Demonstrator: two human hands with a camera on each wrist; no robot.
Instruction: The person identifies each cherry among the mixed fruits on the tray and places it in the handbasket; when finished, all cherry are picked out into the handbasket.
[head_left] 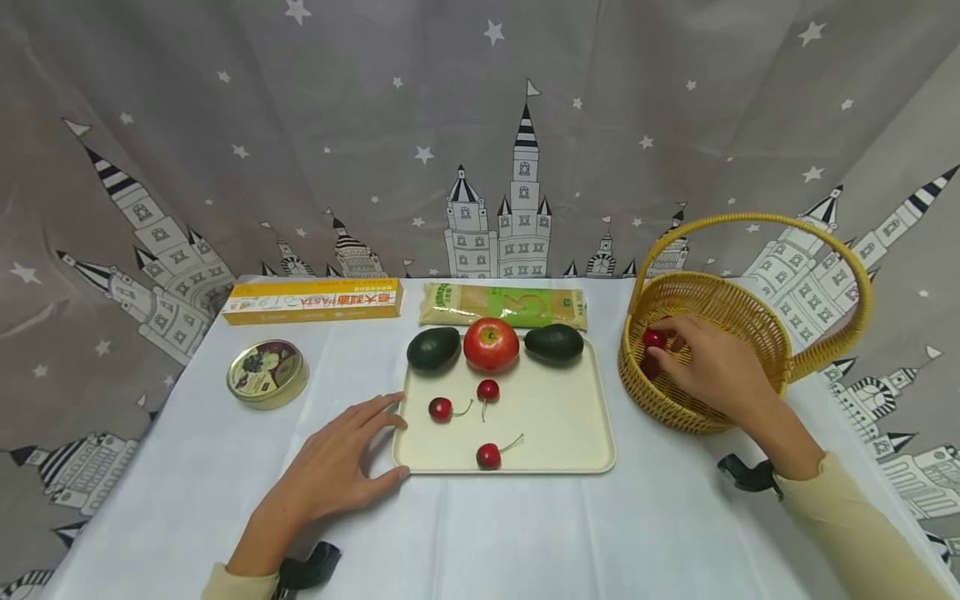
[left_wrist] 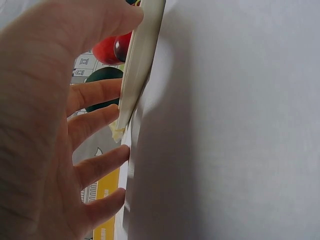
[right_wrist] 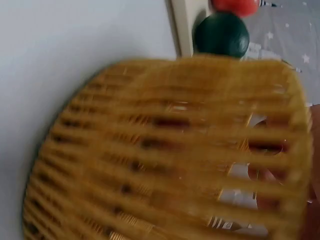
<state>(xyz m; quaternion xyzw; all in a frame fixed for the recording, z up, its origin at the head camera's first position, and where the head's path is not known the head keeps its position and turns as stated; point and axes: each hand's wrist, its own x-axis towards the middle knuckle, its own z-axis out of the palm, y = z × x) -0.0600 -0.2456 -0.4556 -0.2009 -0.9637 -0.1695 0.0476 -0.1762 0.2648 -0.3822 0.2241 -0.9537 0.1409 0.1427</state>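
Observation:
My left hand [head_left: 341, 462] rests at the left edge of a cream tray [head_left: 555, 433], fingers spread and fingertips touching its rim. On the tray are three red cherries with stems: one cherry [head_left: 441, 409], a second cherry [head_left: 488, 390] and a third cherry [head_left: 489, 456]. A red tomato [head_left: 491, 345] sits at the tray's back between a dark green avocado [head_left: 433, 348] and another avocado [head_left: 553, 343]. My right hand [head_left: 708, 367] reaches inside a wicker basket [head_left: 645, 396] and pinches a red cherry [head_left: 654, 338]. Another dark red cherry [head_left: 649, 367] shows just below it.
Behind the tray lies a green-and-clear food packet [head_left: 502, 305]. A yellow pasta box [head_left: 312, 302] lies at the back left, with a round tin [head_left: 267, 373] in front of it. The basket's tall handle [head_left: 862, 292] arches up at the right.

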